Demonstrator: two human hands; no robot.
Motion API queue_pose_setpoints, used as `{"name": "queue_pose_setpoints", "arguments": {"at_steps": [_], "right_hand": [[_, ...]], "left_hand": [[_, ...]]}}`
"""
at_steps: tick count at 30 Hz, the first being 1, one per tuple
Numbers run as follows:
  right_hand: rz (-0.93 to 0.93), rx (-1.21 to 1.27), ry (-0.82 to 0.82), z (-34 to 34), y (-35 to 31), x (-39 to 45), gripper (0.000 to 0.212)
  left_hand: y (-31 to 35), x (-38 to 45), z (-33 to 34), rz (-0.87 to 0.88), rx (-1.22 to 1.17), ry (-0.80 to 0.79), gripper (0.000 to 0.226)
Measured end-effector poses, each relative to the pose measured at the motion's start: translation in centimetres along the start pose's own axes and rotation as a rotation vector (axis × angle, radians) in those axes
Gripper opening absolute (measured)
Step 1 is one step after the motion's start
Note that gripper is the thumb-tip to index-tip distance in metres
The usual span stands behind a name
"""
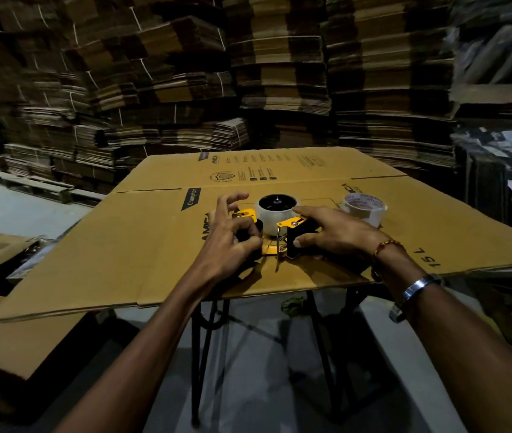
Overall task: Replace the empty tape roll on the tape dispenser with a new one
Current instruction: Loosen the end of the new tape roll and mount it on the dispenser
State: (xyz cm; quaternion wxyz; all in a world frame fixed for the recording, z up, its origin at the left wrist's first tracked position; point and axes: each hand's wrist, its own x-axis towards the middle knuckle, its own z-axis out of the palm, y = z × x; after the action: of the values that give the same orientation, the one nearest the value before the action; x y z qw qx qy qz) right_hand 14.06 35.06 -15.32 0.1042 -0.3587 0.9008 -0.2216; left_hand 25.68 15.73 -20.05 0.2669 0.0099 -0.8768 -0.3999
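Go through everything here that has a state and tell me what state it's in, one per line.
Tape dispenser: lying flat on the cardboard sheet, roll mounted on its hub.
Mounted roll: seated on the dispenser.
Spare tape roll: loose, apart, untouched.
Left hand: gripping the dispenser.
Right hand: resting on the dispenser.

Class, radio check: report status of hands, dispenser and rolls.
Both hands, left and right, on yellow dispenser. Roll seated on hub. Second roll lies apart on cardboard sheet. Nothing obstructing.
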Motion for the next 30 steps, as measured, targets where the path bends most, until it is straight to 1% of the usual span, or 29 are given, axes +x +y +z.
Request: {"name": "queue_pose_setpoints", "arguments": {"at_steps": [9,13,15,18,22,24,30], "right_hand": [[0.015,0.076,-0.015,-0.1,0.0,0.3,0.074],[0.013,0.102,-0.004,-0.1,0.0,0.4,0.073],[0.017,0.108,0.001,0.0,0.0,0.5,0.073],[0.017,0.110,0.006,0.0,-0.1,0.6,0.073],[0.021,0.132,0.005,-0.1,-0.1,0.5,0.073],[0.020,0.139,-0.002,0.0,-0.1,0.5,0.072],[0.008,0.138,0.003,0.0,-0.2,0.2,0.068]], "left_hand": [[0.1,-1.2,-0.3,0.001,-0.041,-0.010,0.022],[-0.1,-1.8,-0.9,-0.009,-0.047,0.016,0.021],[0.3,-2.4,-1.1,0.034,0.012,0.031,0.015],[0.5,-3.1,-1.5,0.085,0.097,0.027,0.015],[-0.2,-3.1,-2.5,0.053,0.142,0.013,0.010],[-0.5,-3.1,-2.6,0.016,0.180,0.041,0.012],[-1.3,-3.2,-2.2,-0.006,0.215,0.186,0.014]]}}
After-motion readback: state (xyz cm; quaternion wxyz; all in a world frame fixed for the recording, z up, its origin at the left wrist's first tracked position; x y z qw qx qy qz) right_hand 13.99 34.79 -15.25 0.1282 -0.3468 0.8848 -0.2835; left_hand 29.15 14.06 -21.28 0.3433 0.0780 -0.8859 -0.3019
